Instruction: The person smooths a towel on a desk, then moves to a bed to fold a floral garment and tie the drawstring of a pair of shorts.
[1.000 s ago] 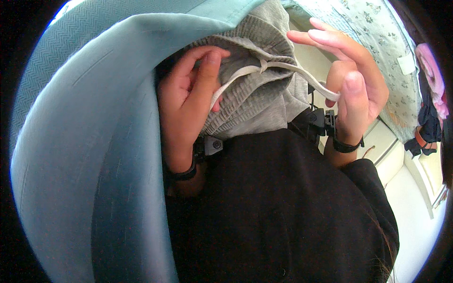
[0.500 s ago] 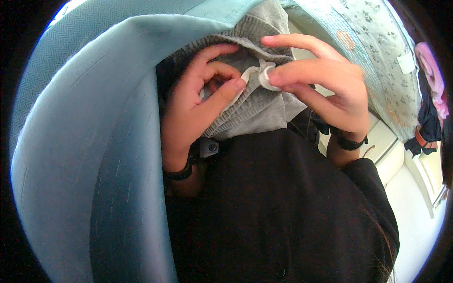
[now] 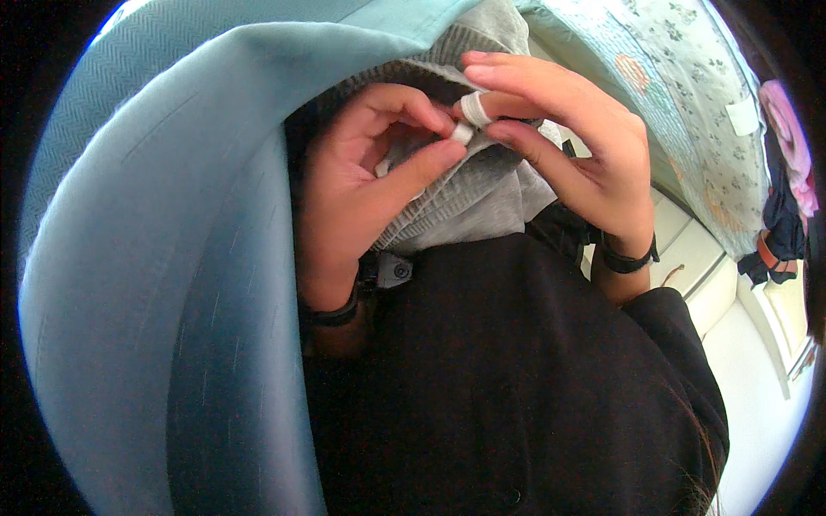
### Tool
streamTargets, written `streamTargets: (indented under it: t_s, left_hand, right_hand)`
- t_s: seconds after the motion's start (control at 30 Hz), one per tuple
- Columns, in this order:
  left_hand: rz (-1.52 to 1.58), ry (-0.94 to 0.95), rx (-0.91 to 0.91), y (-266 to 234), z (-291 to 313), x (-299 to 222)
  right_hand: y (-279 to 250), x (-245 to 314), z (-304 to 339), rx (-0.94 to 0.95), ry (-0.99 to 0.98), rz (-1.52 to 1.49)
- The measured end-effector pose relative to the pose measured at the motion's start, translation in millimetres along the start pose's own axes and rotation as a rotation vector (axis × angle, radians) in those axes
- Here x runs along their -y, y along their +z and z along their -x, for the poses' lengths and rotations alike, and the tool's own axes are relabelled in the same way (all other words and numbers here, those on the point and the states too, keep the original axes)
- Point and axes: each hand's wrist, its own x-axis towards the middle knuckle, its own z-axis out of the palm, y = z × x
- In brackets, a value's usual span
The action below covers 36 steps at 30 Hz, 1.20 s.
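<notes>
A grey garment with a ribbed waistband lies bunched in front of my black top. From the waistband comes a white drawstring. My left hand pinches it between thumb and index fingertip. The drawstring loops round the index finger of my right hand, whose thumb is just below the loop. The other right fingers curve over the garment's upper edge. Both hands are close together, their fingertips almost meeting at the loop. Part of the garment is hidden behind the hands.
A large light blue cloth hangs close on the left and covers part of the garment. At the upper right lies a patterned quilt. Beyond it are a pink cloth and dark cloth. White furniture panels stand below.
My right index finger has gone into the drawstring's loop, which my right fingers pinched from outside before. My left fingertips have moved right, close up to the loop.
</notes>
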Motion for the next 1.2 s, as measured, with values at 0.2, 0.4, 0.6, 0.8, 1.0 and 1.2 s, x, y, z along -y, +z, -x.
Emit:
streamTargets:
  t_s: [0.2, 0.4, 0.6, 0.8, 1.0, 1.2]
  left_hand:
    - [-0.022, 0.129, 0.012, 4, 1, 6]
    - [0.227, 0.367, -0.005, -2, -7, 21]
    - [0.201, 0.286, -0.050, 1, -5, 21]
    - [0.203, 0.369, 0.008, -2, -5, 27]
    - [0.080, 0.347, -0.109, -9, -2, 23]
    - [0.167, 0.347, -0.115, -10, -6, 27]
  right_hand:
    - [6, 10, -1, -0.042, -0.015, -0.017]
    - [7, 34, -17, 0.036, 0.174, 0.078]
    - [18, 17, -7, -0.121, -0.112, 0.109]
    - [28, -17, 0, -0.187, -0.228, 0.111]
    - [32, -17, -3, -0.187, -0.278, 0.160]
    - [26, -4, -6, -0.174, -0.117, 0.156]
